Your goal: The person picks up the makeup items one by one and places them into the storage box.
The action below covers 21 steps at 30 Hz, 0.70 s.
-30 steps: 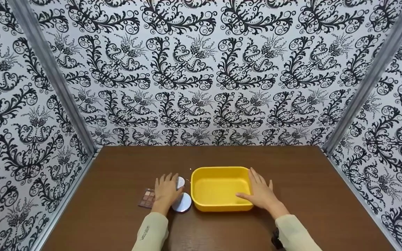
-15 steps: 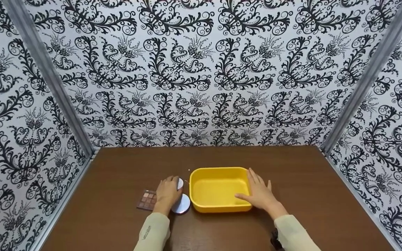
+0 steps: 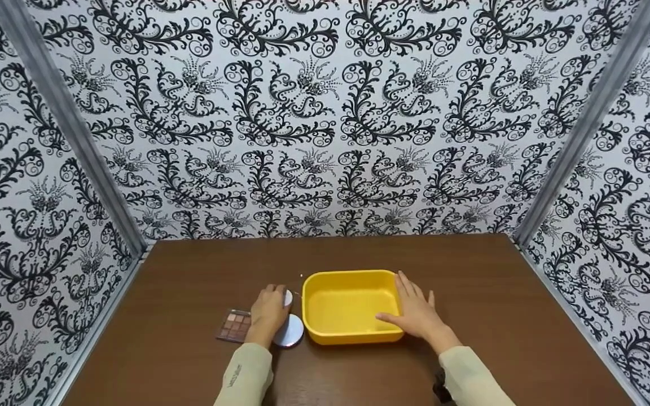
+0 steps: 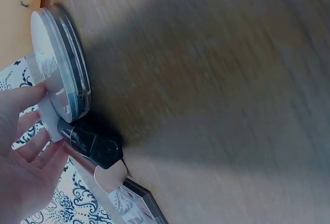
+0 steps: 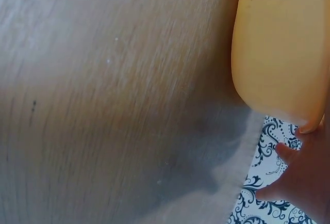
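The left hand (image 3: 268, 313) curls around a round mirror (image 3: 289, 332) at the yellow tub's (image 3: 350, 332) nine o'clock. The right hand (image 3: 418, 313) lies flat-fingered on the tub's three o'clock rim.

Yellow plastic basin (image 3: 350, 307), rectangular with rounded corners, upright and empty, near the middle of the brown surface (image 3: 189, 270); round silver-white compact mirror (image 3: 289, 332), opened on its hinge, just left of the basin; small black object (image 4: 93, 144) lying against the mirror's edge, kind unclear.
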Motion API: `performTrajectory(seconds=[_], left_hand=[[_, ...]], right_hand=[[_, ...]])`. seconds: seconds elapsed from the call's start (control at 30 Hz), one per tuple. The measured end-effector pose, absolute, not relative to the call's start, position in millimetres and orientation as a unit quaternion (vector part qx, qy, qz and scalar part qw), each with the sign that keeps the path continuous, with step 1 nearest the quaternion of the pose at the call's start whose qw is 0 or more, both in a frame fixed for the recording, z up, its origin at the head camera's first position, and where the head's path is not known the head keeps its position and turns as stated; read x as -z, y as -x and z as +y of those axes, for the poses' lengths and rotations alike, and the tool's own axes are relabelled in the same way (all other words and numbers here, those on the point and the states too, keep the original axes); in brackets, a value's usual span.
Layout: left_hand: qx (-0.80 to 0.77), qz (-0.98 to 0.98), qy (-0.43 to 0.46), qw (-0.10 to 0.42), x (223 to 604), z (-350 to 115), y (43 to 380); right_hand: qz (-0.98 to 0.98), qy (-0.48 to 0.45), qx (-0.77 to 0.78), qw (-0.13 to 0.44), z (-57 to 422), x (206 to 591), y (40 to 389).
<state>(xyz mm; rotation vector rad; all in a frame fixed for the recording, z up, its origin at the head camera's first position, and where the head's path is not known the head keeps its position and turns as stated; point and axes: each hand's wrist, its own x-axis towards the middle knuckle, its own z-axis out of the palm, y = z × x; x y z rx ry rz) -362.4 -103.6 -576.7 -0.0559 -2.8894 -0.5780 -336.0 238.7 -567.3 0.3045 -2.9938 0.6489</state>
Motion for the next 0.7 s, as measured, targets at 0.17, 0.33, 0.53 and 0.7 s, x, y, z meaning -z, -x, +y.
performTrajectory(seconds=[0.17,0.33,0.53,0.7], left_hand=[[0.198,-0.975,0.026,0.102,575.3,-102.7,362.4],[0.199,-0.975,0.029,0.091,571.3,-104.3,364.4],[0.2,-0.977,0.025,0.076,561.1,-106.4,366.2],[0.2,-0.976,0.03,0.084,547.2,-106.2,368.7]], right_hand=[[-0.973,-0.096,-0.208,0.033,238.8,567.5,335.1],[-0.974,-0.096,-0.202,0.035,238.7,567.4,335.2],[-0.973,-0.097,-0.207,0.032,239.2,567.9,335.3],[-0.972,-0.099,-0.213,0.032,239.6,566.6,335.0]])
